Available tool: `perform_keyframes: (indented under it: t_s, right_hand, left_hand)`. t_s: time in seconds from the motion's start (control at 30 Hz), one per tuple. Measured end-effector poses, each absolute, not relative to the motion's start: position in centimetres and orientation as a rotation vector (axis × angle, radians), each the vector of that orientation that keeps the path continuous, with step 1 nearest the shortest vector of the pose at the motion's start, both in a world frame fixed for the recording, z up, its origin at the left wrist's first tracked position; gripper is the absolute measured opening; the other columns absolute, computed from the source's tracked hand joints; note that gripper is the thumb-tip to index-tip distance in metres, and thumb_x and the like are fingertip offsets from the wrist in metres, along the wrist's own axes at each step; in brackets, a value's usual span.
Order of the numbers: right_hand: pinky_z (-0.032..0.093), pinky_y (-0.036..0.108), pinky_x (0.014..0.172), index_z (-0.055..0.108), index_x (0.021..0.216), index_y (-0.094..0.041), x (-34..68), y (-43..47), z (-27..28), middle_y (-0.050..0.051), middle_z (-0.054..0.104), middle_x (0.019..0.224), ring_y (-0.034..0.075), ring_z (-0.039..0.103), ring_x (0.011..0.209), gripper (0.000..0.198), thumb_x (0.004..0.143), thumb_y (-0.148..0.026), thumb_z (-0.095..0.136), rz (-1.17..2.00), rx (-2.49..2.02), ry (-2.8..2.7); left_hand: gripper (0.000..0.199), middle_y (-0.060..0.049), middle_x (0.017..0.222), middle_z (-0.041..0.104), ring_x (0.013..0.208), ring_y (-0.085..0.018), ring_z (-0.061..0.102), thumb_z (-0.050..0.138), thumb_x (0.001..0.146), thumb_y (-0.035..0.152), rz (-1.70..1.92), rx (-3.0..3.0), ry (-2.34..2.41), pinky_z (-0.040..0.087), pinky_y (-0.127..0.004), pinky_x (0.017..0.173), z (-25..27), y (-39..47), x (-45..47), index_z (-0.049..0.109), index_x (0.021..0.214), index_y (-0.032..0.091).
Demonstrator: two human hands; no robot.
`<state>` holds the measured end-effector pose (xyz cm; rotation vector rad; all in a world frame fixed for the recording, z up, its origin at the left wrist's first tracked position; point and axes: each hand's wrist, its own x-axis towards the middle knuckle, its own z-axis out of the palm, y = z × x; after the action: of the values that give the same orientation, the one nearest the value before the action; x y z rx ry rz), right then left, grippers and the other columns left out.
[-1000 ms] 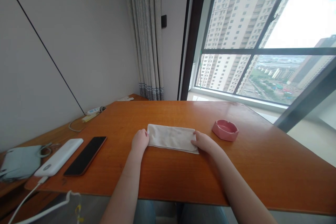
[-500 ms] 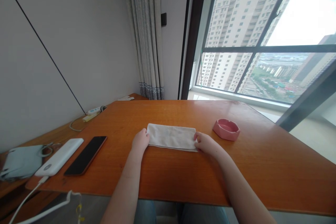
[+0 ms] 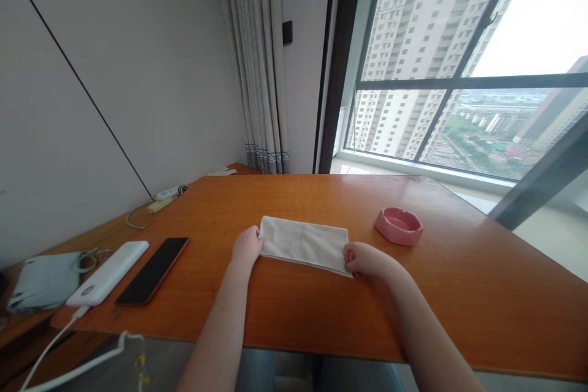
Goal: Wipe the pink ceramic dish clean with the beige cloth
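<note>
A white cloth (image 3: 304, 245), folded into a long strip, lies on the wooden table in front of me, its right end angled a little toward me. My left hand (image 3: 247, 246) is closed on the cloth's left edge, with the thumb side against it. At the opposite end, my right hand (image 3: 365, 258) pinches the lower right corner with curled fingers. Some of the fingertips of both hands are hidden.
A pink ashtray (image 3: 399, 226) sits beyond my right hand. On the left are a dark phone (image 3: 153, 271), a white power bank (image 3: 109, 273) with a cable, and a grey pouch (image 3: 43, 282). The table's (image 3: 321, 324) near edge runs just above my lap.
My right hand has drawn the cloth's right end slightly toward me, so the strip now slants. The left hand keeps its hold. The view has shifted slightly.
</note>
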<state>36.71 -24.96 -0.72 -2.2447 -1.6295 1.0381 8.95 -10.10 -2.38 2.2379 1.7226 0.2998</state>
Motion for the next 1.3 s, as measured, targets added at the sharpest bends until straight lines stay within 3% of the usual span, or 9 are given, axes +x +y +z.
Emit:
perform_keyframes:
  t_s: [0.23, 0.43, 0.67, 0.87, 1.0, 1.07, 1.13, 1.2, 1.3]
  right_hand:
    - [0.031, 0.022, 0.054, 0.056, 0.069, -0.018, 35.0, -24.3, 0.4, 0.0, 0.06, 0.067, 0.012, 0.051, 0.061, 0.005, 0.072, -0.022, 0.057, 0.453, -2.228, -1.691]
    - [0.029, 0.022, 0.054, 0.055, 0.072, -0.02, 32.8, -24.4, 0.0, -0.001, 0.059, 0.068, 0.013, 0.05, 0.063, 0.01, 0.071, -0.026, 0.063, 0.602, -2.227, -1.844]
    - [0.03, 0.021, 0.053, 0.052, 0.083, -0.021, 33.8, -24.6, -0.3, -0.003, 0.056, 0.073, 0.011, 0.05, 0.061, 0.023, 0.066, -0.022, 0.067, 0.84, -2.129, -1.846]
    - [0.032, 0.021, 0.055, 0.054, 0.081, -0.02, 34.3, -24.4, -0.7, -0.002, 0.058, 0.075, 0.013, 0.051, 0.065, 0.023, 0.066, -0.026, 0.07, 0.797, -2.157, -1.861]
    - [0.036, 0.024, 0.057, 0.056, 0.075, -0.02, 33.5, -23.9, -0.4, 0.001, 0.06, 0.071, 0.015, 0.054, 0.065, 0.025, 0.079, -0.044, 0.057, 0.608, -2.192, -1.778]
    - [0.04, 0.026, 0.069, 0.06, 0.084, -0.019, 32.7, -23.3, -0.7, 0.006, 0.064, 0.082, 0.018, 0.058, 0.077, 0.028, 0.088, -0.041, 0.045, 0.333, -2.172, -1.72]
    - [0.038, 0.03, 0.088, 0.059, 0.108, -0.017, 31.8, -22.6, -1.4, 0.011, 0.061, 0.111, 0.022, 0.055, 0.104, 0.034, 0.091, -0.039, 0.039, 0.141, -2.102, -1.736]
    - [0.027, 0.035, 0.104, 0.046, 0.131, -0.015, 31.2, -22.0, -2.5, 0.014, 0.044, 0.139, 0.026, 0.038, 0.128, 0.049, 0.091, -0.043, 0.038, 0.121, -2.121, -1.804]
    - [0.012, 0.042, 0.111, 0.031, 0.143, -0.013, 31.2, -21.6, -4.0, 0.015, 0.023, 0.151, 0.03, 0.015, 0.14, 0.065, 0.091, -0.052, 0.033, 0.21, -2.309, -1.83]
  left_hand:
    - [0.032, -0.014, 0.105, 0.063, 0.099, -0.028, 0.058, 0.053, 0.078, 0.04, 0.272, 2.205, 1.876, 0.041, -0.033, 0.075, -2.0, -10.4, 9.0, 0.053, 0.099, 0.017]
    - [0.025, -0.014, 0.1, 0.063, 0.093, -0.029, 0.059, 0.049, 0.081, 0.042, 0.165, 2.241, 1.813, 0.041, -0.034, 0.069, -2.3, -10.4, 9.1, 0.053, 0.079, 0.018]
    - [0.012, -0.008, 0.088, 0.064, 0.077, -0.019, 0.06, 0.048, 0.084, 0.024, 0.353, 2.123, 1.737, 0.039, -0.027, 0.063, -2.3, -10.0, 8.7, 0.046, 0.094, 0.018]
    - [0.021, -0.012, 0.104, 0.062, 0.094, -0.023, 0.059, 0.052, 0.083, 0.024, 0.3, 2.149, 1.801, 0.041, -0.029, 0.075, -2.2, -9.8, 8.2, 0.05, 0.103, 0.018]
    - [0.032, -0.014, 0.121, 0.055, 0.114, -0.025, 0.049, 0.047, 0.085, 0.023, 0.473, 2.447, 1.689, 0.037, -0.034, 0.093, -2.0, -10.9, 10.5, 0.051, 0.116, 0.019]
    - [0.034, -0.01, 0.129, 0.052, 0.122, -0.022, 0.045, 0.04, 0.088, 0.021, 0.465, 2.591, 1.382, 0.031, -0.034, 0.102, -2.4, -11.4, 11.9, 0.052, 0.12, 0.021]
    - [0.04, -0.007, 0.141, 0.043, 0.132, -0.021, 0.034, 0.037, 0.09, 0.022, 0.384, 2.636, 1.198, 0.02, -0.037, 0.111, -3.2, -11.6, 12.8, 0.048, 0.129, 0.023]
    - [0.047, -0.005, 0.149, 0.032, 0.139, -0.023, 0.021, 0.035, 0.091, 0.028, 0.29, 2.611, 1.212, 0.01, -0.043, 0.113, -4.1, -11.4, 13.0, 0.039, 0.138, 0.025]
    - [0.054, -0.006, 0.153, 0.02, 0.141, -0.027, 0.013, 0.03, 0.092, 0.043, 0.18, 2.485, 1.418, 0.006, -0.051, 0.112, -4.9, -10.7, 12.2, 0.032, 0.142, 0.026]
